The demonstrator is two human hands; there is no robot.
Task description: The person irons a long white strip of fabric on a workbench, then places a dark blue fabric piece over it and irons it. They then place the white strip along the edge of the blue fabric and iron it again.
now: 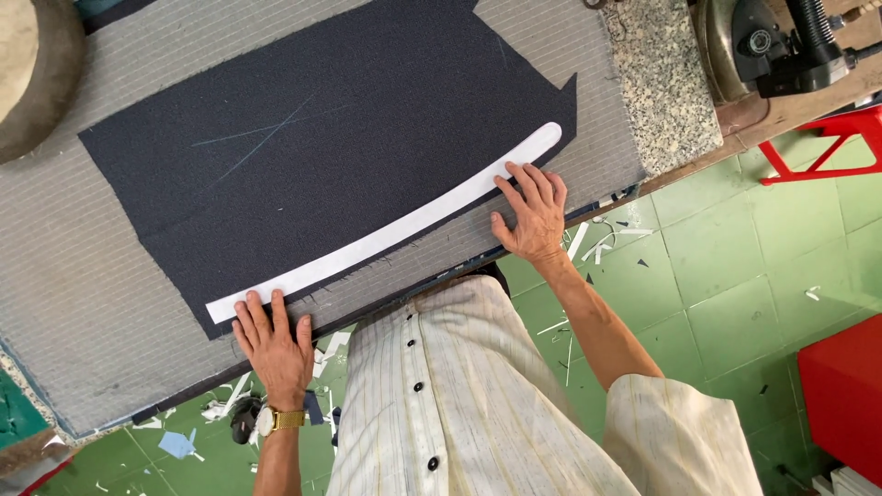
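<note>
Both hands flat at white strip ends

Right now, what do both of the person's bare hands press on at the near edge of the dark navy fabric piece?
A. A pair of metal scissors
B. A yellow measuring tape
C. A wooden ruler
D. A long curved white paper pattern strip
D: the left hand holds one end and the right hand rests near the other end of the long curved white paper pattern strip, which lies on the dark navy fabric piece.
</note>
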